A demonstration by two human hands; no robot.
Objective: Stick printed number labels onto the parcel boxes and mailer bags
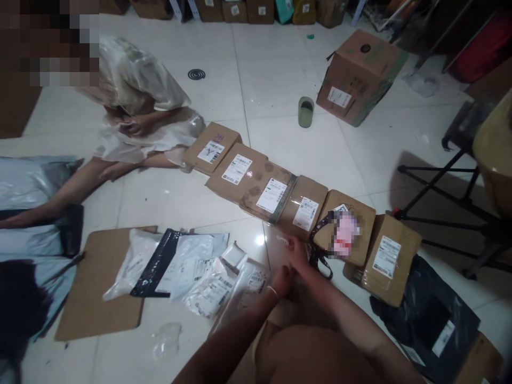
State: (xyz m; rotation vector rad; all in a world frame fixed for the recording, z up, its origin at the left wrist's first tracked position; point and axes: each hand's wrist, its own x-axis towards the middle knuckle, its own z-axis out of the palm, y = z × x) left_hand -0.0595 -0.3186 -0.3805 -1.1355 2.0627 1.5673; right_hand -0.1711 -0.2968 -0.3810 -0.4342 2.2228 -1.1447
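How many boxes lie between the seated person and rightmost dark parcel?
6, in a row: first box by that person, second, third, fourth, fifth under the pink item, sixth by that dark parcel. More may hide beneath.

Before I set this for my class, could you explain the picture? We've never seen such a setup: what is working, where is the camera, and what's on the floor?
There is no machine here, just someone's bare left hand and right hand. The single picture comes from a camera worn on that person's head, looking forward and down. The two hands are close together; the picture is too unclear to tell whether they hold anything. Just beyond them, a row of cardboard boxes with labels crosses the tiled floor. To the left lie plastic bags, one overlapping a flat cardboard sheet. Farther off, at upper left, another person sits on the floor.
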